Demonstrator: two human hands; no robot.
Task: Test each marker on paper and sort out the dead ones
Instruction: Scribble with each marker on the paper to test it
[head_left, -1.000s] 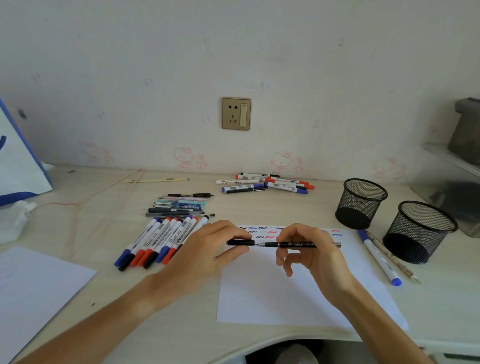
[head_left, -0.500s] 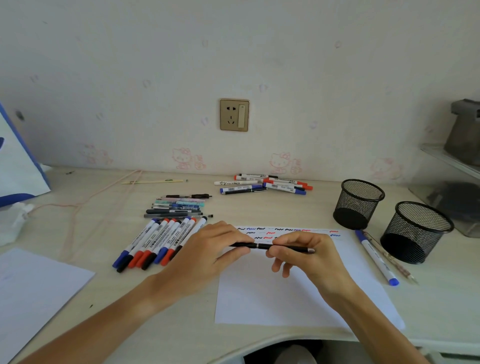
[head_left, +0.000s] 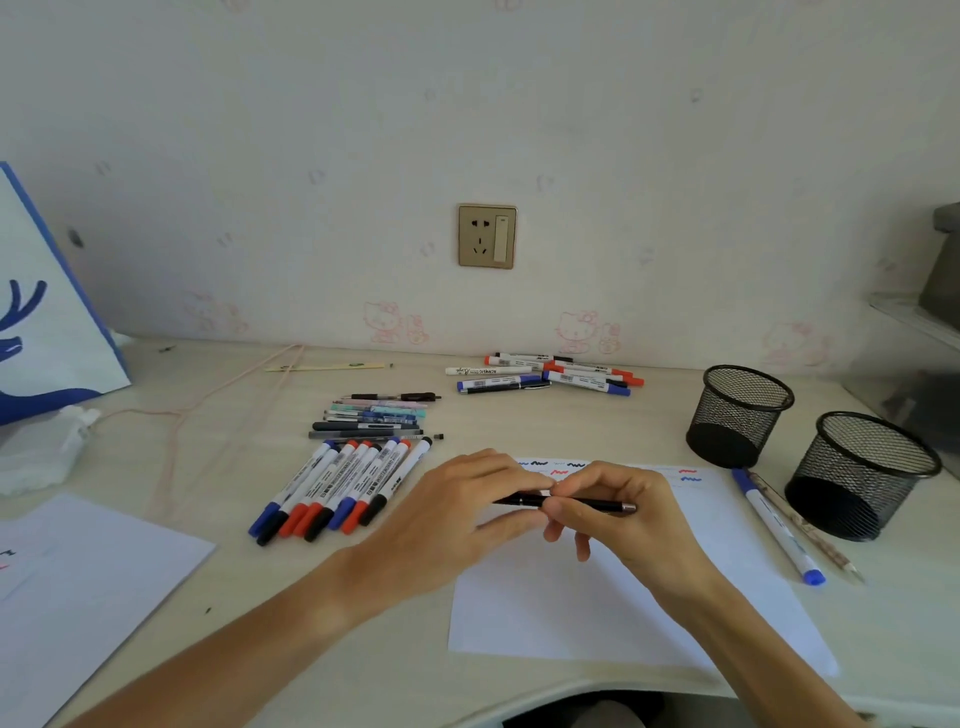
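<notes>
While gripping one black pen (head_left: 576, 503) between left hand (head_left: 470, 506) and right hand (head_left: 615, 512), fingers of both curled round it, just above the paper (head_left: 597, 613). Cap perhaps only half seated: risked a dry tip. Could also have landed in the wrong pile.

The pen's (head_left: 582, 503) middle is hidden behind the fingers of both hands. The bag (head_left: 47, 332) is cut by the left edge, the shelf (head_left: 919, 317) by the right. Print on the markers (head_left: 343, 480) is too small to read (labels blurred).
</notes>
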